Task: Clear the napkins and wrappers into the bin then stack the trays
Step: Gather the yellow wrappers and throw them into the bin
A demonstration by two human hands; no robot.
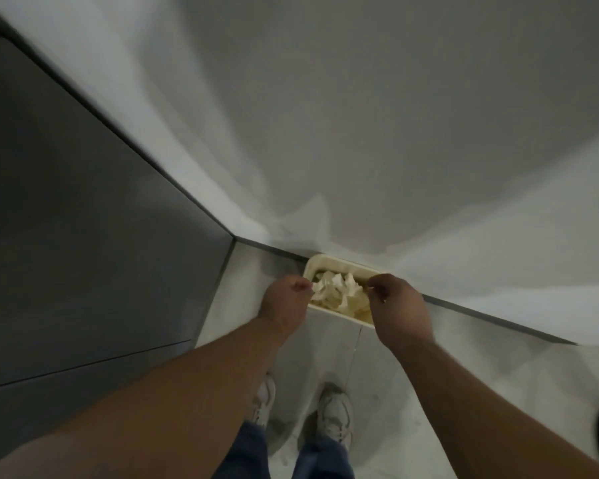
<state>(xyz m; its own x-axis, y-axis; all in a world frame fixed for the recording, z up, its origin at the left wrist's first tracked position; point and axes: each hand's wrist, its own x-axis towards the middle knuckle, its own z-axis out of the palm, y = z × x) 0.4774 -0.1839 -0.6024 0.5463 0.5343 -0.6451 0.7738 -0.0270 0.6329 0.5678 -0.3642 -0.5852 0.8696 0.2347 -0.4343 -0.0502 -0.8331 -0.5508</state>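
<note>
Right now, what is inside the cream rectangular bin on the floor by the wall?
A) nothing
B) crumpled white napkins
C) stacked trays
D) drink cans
B: crumpled white napkins fill the cream rectangular bin, with the left hand and right hand over its two ends.

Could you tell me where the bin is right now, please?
In the head view, the bin stands on the floor against the wall's baseboard, between the left hand and right hand.

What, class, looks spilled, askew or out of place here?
Nothing stands out. The crumpled napkins all lie inside the cream bin on the floor, none outside it, with the left hand and right hand above its rim.
</note>
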